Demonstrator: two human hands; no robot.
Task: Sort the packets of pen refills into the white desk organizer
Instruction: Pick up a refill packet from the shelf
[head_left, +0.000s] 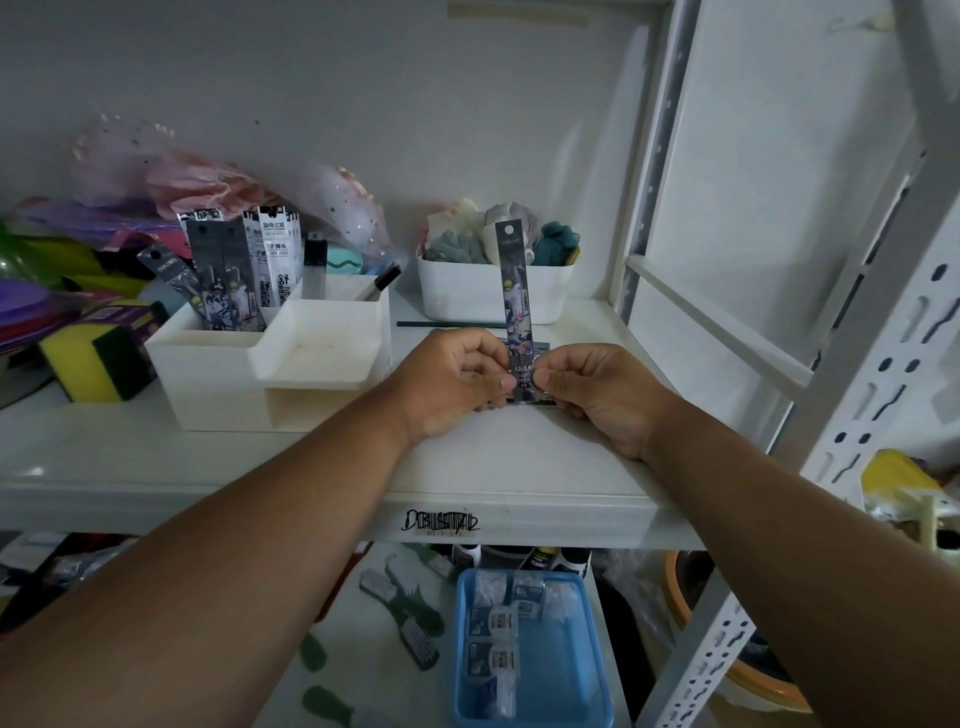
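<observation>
A long dark refill packet (516, 291) stands upright above the shelf, pinched at its lower end between my left hand (453, 382) and my right hand (597, 395). More packets lie flat on the shelf under my hands, mostly hidden. The white desk organizer (223, 369) sits to the left on the shelf. Its back left compartment holds several refill packets (234, 270) standing upright. A black-capped pen (382, 280) leans in the back right compartment. The organizer's front tray (317, 353) holds nothing.
A white bin (488, 291) of cloths stands behind the held packet, with a thin green stick (447, 324) lying in front of it. Yellow-green sponges (91, 358) and coloured clutter sit left. A metal rack upright (852, 415) is at right. A blue basket (566, 670) sits on the lower shelf.
</observation>
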